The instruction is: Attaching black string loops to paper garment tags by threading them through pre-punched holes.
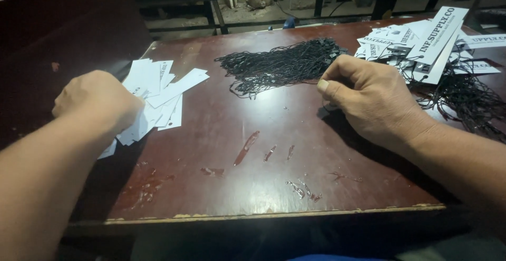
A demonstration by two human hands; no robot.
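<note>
My left hand [97, 100] rests, fingers curled, on a loose pile of blank white paper tags [163, 90] at the table's left side; whether it grips one is hidden. My right hand [369, 100] has its fingers closed at the right end of a bundle of thin black string loops [279, 66] in the middle of the table, pinching at the strings. A heap of white printed tags with black strings attached [427, 45] lies behind and to the right of that hand.
The dark red-brown table [237, 187] has scratched, worn patches and a chipped front edge. A dark wooden panel stands at the left. Black metal bars and a concrete floor show beyond the table's far edge.
</note>
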